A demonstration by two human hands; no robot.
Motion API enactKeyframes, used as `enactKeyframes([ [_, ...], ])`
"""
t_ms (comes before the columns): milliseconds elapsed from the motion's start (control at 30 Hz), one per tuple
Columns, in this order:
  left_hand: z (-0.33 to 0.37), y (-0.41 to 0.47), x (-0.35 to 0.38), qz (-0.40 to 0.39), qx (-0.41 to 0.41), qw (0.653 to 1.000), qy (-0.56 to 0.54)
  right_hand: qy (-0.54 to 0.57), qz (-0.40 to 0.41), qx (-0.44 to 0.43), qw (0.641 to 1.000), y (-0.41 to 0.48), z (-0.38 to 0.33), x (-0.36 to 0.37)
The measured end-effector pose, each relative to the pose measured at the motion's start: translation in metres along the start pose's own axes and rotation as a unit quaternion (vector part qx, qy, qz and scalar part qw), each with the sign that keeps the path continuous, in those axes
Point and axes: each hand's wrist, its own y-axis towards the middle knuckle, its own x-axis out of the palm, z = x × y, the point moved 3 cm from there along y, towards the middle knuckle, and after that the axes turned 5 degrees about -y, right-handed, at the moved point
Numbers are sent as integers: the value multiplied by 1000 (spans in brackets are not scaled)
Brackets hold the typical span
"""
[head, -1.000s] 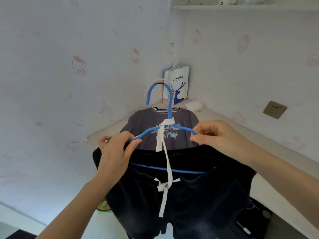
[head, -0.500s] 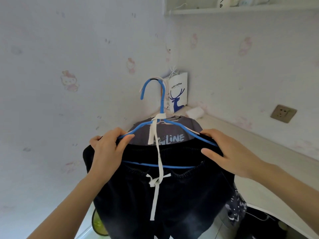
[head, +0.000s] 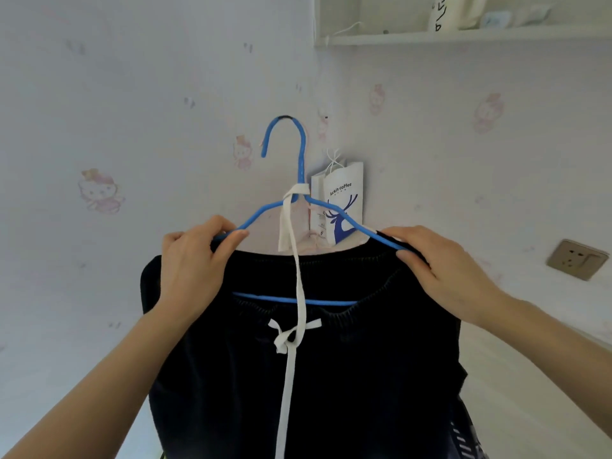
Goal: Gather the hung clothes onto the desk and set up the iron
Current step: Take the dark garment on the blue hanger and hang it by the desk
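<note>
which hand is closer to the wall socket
Right. The right hand, pinching one end of the blue hanger, is just left of the wall socket in the picture; the left hand grips the hanger's other end, farther left.

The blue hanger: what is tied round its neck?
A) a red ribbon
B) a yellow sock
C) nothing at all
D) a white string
D: a white drawstring is looped round the neck of the blue hanger and trails down over the dark garment.
</note>
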Motion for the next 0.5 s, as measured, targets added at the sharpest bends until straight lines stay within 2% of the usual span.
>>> enactKeyframes([
  [233,-15,102,51,-25,-29,999,18,1,32,15,999,111,54,-4],
  [500,-85,141,156,-120,-102,986,61,26,-31,90,995,170,138,90],
])
